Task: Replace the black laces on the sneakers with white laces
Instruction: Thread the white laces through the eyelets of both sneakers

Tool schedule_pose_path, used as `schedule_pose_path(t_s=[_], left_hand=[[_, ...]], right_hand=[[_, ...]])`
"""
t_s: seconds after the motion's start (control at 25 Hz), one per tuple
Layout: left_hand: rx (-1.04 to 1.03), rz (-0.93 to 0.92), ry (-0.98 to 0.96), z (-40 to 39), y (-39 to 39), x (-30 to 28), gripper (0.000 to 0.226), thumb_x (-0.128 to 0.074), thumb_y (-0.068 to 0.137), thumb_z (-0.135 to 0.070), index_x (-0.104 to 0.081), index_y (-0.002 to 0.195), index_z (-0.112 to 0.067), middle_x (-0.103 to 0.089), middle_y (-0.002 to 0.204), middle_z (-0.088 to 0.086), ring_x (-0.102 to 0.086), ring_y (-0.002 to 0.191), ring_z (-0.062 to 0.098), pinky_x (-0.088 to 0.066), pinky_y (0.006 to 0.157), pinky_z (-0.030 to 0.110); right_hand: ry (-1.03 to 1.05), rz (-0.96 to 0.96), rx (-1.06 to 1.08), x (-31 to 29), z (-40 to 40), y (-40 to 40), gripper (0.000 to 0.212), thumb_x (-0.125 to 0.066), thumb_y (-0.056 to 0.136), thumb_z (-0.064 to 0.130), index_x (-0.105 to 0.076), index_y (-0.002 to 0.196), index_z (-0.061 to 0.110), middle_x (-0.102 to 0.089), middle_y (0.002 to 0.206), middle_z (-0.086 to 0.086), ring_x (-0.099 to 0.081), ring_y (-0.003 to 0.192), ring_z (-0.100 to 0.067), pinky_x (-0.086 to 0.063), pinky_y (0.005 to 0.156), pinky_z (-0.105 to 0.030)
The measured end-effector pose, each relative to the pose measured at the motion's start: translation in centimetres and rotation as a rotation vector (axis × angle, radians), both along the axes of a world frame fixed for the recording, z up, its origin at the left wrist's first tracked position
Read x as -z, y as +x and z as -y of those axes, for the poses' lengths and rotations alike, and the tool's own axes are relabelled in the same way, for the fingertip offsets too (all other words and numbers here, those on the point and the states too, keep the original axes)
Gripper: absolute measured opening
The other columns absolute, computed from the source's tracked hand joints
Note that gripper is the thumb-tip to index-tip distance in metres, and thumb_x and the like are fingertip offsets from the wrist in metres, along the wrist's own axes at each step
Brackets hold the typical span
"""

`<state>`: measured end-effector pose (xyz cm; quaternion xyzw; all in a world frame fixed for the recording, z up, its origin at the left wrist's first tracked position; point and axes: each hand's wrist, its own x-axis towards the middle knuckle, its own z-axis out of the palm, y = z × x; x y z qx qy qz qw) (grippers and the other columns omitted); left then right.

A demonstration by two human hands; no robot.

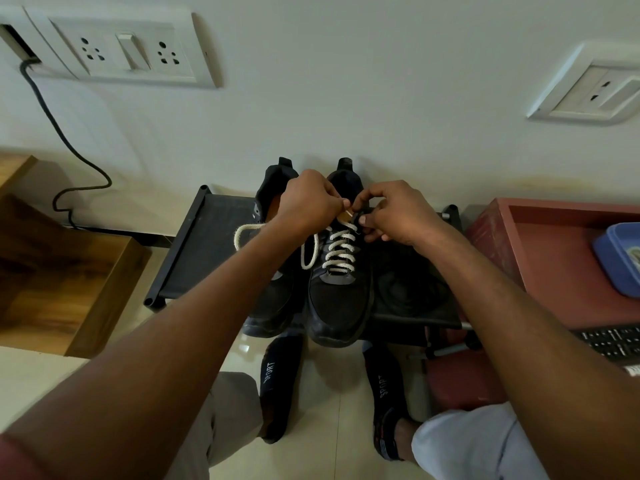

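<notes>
Two black sneakers stand side by side on a low black rack [194, 251]. The right sneaker [341, 306] carries a white lace [341, 252] crossed through several eyelets. The left sneaker [273, 306] has no lace through its eyelets that I can see. A loose white loop of lace [242, 233] hangs out to the left over it. My left hand [308, 202] pinches the lace end at the top of the right sneaker. My right hand [394, 213] grips the sneaker's upper edge by the top eyelet, fingers curled.
A wooden step [69, 271] sits at the left, a red-brown tray [540, 244] with a blue box [620, 258] and a keyboard [613, 341] at the right. My feet in black socks [277, 386] rest on the tiled floor. A black cable [62, 133] runs down the wall.
</notes>
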<state>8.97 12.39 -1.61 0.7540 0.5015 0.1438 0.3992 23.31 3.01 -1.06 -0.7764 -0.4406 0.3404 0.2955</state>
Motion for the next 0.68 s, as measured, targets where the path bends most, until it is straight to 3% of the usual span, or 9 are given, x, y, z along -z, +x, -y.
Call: schedule_pose_path(t_s=[0.2,0.32,0.48,0.56,0.64,0.68], left_hand=[[-0.058,-0.037,-0.069,0.5,0.5,0.5,0.016,-0.080,0.089,-0.026,-0.077,0.081,-0.013,-0.076,0.083,0.005,-0.072,0.081,0.021,-0.062,0.076,0.039],[0.031,-0.084,-0.060,0.7,0.4,0.2,0.017,-0.078,0.091,-0.026,-0.076,0.082,-0.012,-0.072,0.081,0.003,-0.066,0.078,0.018,-0.056,0.073,0.034],[0.109,-0.151,0.015,1.0,0.7,0.6,0.025,-0.068,0.098,-0.027,-0.069,0.077,-0.015,-0.071,0.102,0.013,-0.066,0.088,0.022,-0.052,0.074,0.034],[0.097,-0.147,0.024,1.0,0.8,0.9,0.027,-0.064,0.100,-0.030,-0.063,0.075,-0.021,-0.060,0.119,0.012,-0.064,0.094,0.026,-0.055,0.085,0.040],[0.112,-0.186,0.033,1.2,0.9,1.0,0.021,-0.059,0.103,-0.031,-0.066,0.092,-0.015,-0.043,0.124,0.007,-0.058,0.094,0.026,-0.052,0.093,0.042],[0.119,-0.232,0.049,1.3,0.9,1.1,0.021,-0.057,0.105,-0.031,-0.066,0.102,-0.013,-0.037,0.124,0.008,-0.055,0.088,0.026,-0.049,0.089,0.041]], right_hand=[[0.007,0.029,0.000,0.1,0.0,0.3,0.017,-0.077,0.090,0.004,-0.076,0.097,0.020,-0.076,0.087,-0.006,-0.074,0.064,-0.011,-0.046,0.044,-0.012],[0.001,0.035,-0.001,0.2,0.0,0.4,0.016,-0.078,0.090,0.005,-0.076,0.097,0.020,-0.076,0.085,-0.004,-0.074,0.062,-0.010,-0.045,0.044,-0.012],[0.003,0.040,-0.009,0.3,-0.1,0.4,0.017,-0.077,0.091,0.005,-0.076,0.097,0.021,-0.076,0.084,-0.002,-0.073,0.059,-0.006,-0.046,0.045,-0.011],[0.002,0.039,-0.010,0.3,0.0,0.4,0.018,-0.076,0.092,0.005,-0.076,0.097,0.021,-0.076,0.084,-0.002,-0.074,0.060,-0.007,-0.046,0.045,-0.011],[0.001,0.042,-0.008,0.3,0.0,0.4,0.019,-0.076,0.091,0.004,-0.076,0.097,0.023,-0.076,0.085,-0.003,-0.074,0.060,-0.008,-0.045,0.044,-0.011],[0.000,0.043,-0.010,0.3,0.0,0.4,0.019,-0.075,0.091,0.004,-0.076,0.096,0.023,-0.076,0.085,-0.003,-0.073,0.059,-0.007,-0.045,0.044,-0.011]])
